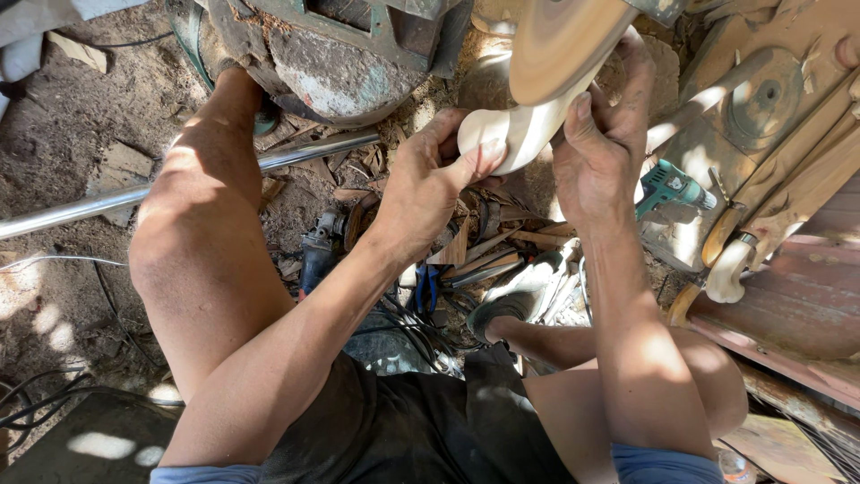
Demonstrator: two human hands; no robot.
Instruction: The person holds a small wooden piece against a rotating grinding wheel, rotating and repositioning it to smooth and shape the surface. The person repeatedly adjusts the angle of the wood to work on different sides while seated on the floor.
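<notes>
A pale, curved piece of carved wood (511, 134) is held up against a round sanding disc (560, 40) at the top centre. My left hand (428, 179) grips its rounded lower end, thumb across the front. My right hand (602, 134) clasps the upper part just under the disc. Both forearms reach up from my lap. The disc belongs to a worn metal machine (340, 49) standing on the dirt.
A metal pipe (161, 190) lies across the ground at left. An angle grinder (322, 246), hand tools and wood scraps litter the ground between my knees. A green power drill (672, 186) and carved wooden parts (770, 134) lie at right. Cables (36, 394) trail at lower left.
</notes>
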